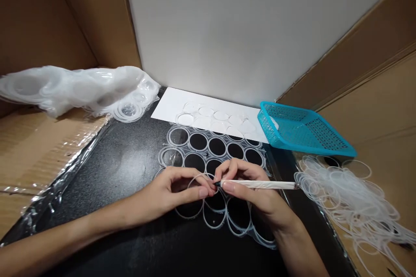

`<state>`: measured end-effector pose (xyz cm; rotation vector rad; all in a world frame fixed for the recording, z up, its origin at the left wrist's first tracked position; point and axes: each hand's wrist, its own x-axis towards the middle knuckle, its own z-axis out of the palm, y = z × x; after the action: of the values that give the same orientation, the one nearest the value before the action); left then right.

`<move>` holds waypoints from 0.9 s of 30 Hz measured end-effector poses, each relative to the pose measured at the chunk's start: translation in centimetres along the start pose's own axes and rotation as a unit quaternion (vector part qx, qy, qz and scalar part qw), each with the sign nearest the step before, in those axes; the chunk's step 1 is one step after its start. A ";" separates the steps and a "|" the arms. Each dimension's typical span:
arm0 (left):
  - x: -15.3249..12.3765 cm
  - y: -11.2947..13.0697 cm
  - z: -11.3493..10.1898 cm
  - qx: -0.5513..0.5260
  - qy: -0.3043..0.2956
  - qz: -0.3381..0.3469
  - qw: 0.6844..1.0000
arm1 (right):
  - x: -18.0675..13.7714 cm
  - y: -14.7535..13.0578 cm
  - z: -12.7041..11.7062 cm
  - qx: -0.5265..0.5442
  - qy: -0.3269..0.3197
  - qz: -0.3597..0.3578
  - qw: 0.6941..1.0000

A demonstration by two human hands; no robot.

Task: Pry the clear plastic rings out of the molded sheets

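Observation:
My left hand point(172, 190) is closed, with thumb and fingertips pinched on a thin clear plastic ring point(195, 176). My right hand point(256, 194) grips a pen-shaped tool point(263, 184) with a white wrapped handle. Its dark tip points left and meets the left fingertips at the ring's edge; exactly what it touches there is too small to tell. Beneath both hands lies a clear plastic sheet point(208, 155) of joined rings with round openings, partly hidden by the fingers.
A white paper sheet point(164, 106) lies under the far part of the rings on the black work surface point(130, 156). At right stand a blue perforated basket point(276, 140) and a pile of clear ring scraps point(354, 190). Bundled plastic sheets point(81, 86) rest at left. Cardboard walls point(373, 30) flank the area.

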<state>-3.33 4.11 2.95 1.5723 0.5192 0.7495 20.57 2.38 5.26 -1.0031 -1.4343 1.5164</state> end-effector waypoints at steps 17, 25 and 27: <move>-0.1 -0.3 -0.8 -0.439 -0.029 -0.190 0.878 | -0.4 1.2 -0.2 0.131 0.056 0.043 0.989; -0.1 -0.4 -0.8 -0.456 -0.041 -0.184 0.870 | -0.3 1.3 -0.2 0.139 0.058 0.045 0.988; -0.1 -0.4 -0.8 -0.457 -0.040 -0.185 0.869 | -0.3 1.3 -0.2 0.140 0.057 0.045 0.987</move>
<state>-3.91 4.68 2.55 0.5838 0.3065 0.5028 20.83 2.10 4.01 -0.9744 -1.0730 1.6440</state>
